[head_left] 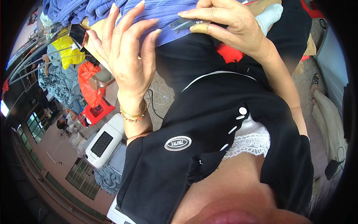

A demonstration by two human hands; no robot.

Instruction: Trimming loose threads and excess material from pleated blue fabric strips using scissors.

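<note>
My left hand (130, 56) is raised over the edge of the work surface. Its fingers are spread and nothing is in them. My right hand (235, 28) pinches a pair of small thread snips (182, 25) between thumb and fingers, with the grey blade end pointing left. The snips are partly hidden by the fingers. Under and beyond both hands lies blue ribbed knit fabric (169, 11), bunched at the far left and smoother near the snips. A corner of it hangs toward my lap.
Left of me are a yellow bag (68, 50), a red bag (88, 80), a red plastic stool (97, 111) and heaped grey-blue cloth (59, 87). A white machine (105, 141) stands nearer. A dark phone-like object (77, 35) is at the table edge. Another person's leg (326, 123) shows at right.
</note>
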